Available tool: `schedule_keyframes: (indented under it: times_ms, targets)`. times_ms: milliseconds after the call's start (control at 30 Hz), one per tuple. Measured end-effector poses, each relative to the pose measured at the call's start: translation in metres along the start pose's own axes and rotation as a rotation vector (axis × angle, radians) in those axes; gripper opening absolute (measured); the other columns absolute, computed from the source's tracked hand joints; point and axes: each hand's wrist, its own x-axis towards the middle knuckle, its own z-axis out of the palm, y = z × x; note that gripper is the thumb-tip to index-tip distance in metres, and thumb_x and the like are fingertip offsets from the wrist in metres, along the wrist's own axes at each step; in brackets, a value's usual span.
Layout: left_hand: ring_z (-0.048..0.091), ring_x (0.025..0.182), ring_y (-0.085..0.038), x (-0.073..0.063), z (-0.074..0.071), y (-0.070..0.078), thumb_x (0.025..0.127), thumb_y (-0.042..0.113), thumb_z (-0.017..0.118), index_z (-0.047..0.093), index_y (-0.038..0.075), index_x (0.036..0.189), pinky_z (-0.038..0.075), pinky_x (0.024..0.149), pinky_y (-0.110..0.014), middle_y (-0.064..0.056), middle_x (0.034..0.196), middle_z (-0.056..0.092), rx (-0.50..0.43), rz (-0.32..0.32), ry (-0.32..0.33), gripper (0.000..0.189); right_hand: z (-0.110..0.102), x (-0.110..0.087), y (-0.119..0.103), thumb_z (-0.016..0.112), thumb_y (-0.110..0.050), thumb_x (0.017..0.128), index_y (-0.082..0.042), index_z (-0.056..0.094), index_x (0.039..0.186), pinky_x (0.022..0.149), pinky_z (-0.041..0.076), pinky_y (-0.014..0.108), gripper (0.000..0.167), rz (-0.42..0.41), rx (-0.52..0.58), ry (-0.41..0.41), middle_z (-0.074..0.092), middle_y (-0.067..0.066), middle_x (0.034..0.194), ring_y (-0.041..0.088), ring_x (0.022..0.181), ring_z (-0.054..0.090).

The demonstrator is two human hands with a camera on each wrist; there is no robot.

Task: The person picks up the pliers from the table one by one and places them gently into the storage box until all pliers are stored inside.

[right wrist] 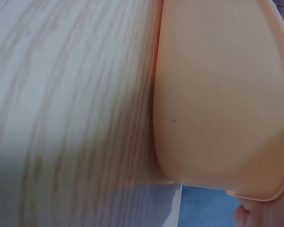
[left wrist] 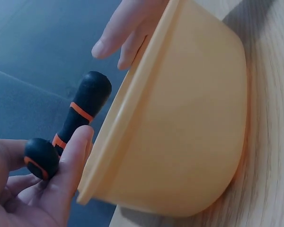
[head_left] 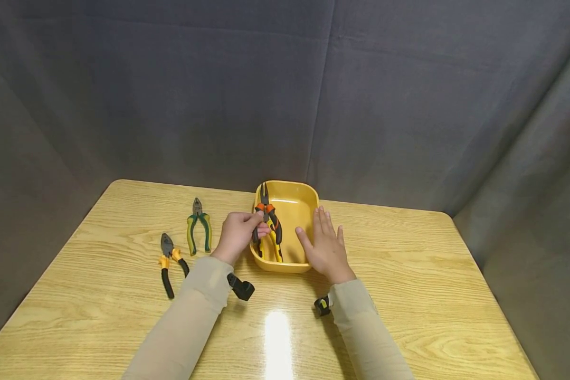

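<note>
My left hand (head_left: 239, 232) grips long-nose pliers (head_left: 265, 196) with black and orange handles, above the left side of a yellow plastic bin (head_left: 285, 268). In the left wrist view, the handle ends of the pliers (left wrist: 87, 97) stick out beside the thumb, near the bin's rim. Beneath them, yellow-and-black-handled pliers (head_left: 278, 254) lie inside the bin, partly hidden. My right hand (head_left: 328, 248) rests at the bin's right rim with its fingers straight; in the right wrist view only a bit of the hand (right wrist: 262, 215) shows past the bin wall (right wrist: 222, 104).
Left of the bin, two other pliers lie on the wooden table (head_left: 408, 295): a green-and-yellow-handled pair (head_left: 198, 224), and a pair with black and orange-yellow handles (head_left: 168, 264) nearer the front. A grey curtain (head_left: 218, 95) hangs behind the table's back edge.
</note>
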Motion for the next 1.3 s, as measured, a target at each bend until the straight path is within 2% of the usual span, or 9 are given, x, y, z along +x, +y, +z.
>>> schedule_keyframes:
  times_ms: [233, 433, 867, 1067, 1300]
  targets:
    - [0.075, 0.092, -0.031, 0.002, 0.009, 0.004, 0.107, 0.022, 0.055, 0.065, -0.017, 0.119, 0.060, 0.078, -0.029, -0.026, 0.099, 0.073, -0.008, -0.044, 0.000, 0.041, 0.001, -0.001, 0.000, 0.022, -0.065, 0.105, -0.003, 0.011, 0.162, 0.122, 0.005, 0.061, 0.085, -0.002, 0.006, 0.010, 0.008, 0.012, 0.170, 0.030, 0.156, 0.006]
    - [0.074, 0.096, -0.036, 0.004, 0.013, 0.002, 0.107, 0.022, 0.054, 0.064, -0.018, 0.118, 0.060, 0.079, -0.031, -0.027, 0.100, 0.072, 0.001, -0.038, -0.005, 0.042, 0.000, -0.001, 0.000, 0.021, -0.065, 0.105, -0.004, 0.010, 0.162, 0.122, 0.005, 0.059, 0.085, 0.000, 0.008, 0.008, 0.007, 0.011, 0.170, 0.029, 0.156, 0.006]
    - [0.075, 0.090, -0.031, 0.004, 0.026, 0.006, 0.107, 0.023, 0.056, 0.069, -0.014, 0.113, 0.060, 0.077, -0.030, -0.021, 0.092, 0.075, 0.089, -0.019, -0.010, 0.040, -0.001, 0.000, 0.000, 0.022, -0.064, 0.105, -0.005, 0.009, 0.162, 0.123, 0.004, 0.058, 0.083, 0.001, 0.005, -0.008, 0.003, 0.008, 0.170, 0.028, 0.156, 0.003]
    - [0.074, 0.093, -0.037, 0.004, 0.031, 0.004, 0.106, 0.021, 0.056, 0.069, -0.014, 0.112, 0.060, 0.079, -0.035, -0.021, 0.091, 0.074, 0.097, -0.009, -0.015, 0.039, -0.002, 0.000, -0.001, 0.021, -0.065, 0.105, -0.005, 0.008, 0.162, 0.123, 0.002, 0.058, 0.084, 0.009, 0.004, -0.021, 0.002, 0.008, 0.170, 0.026, 0.156, 0.001]
    - [0.074, 0.092, -0.035, 0.006, 0.038, 0.002, 0.106, 0.020, 0.056, 0.068, -0.016, 0.113, 0.060, 0.075, -0.029, -0.021, 0.091, 0.075, 0.128, -0.011, -0.016, 0.038, -0.002, 0.000, -0.002, 0.021, -0.064, 0.105, -0.004, 0.009, 0.162, 0.122, 0.002, 0.059, 0.083, 0.008, 0.009, -0.018, 0.003, 0.008, 0.170, 0.027, 0.156, 0.002]
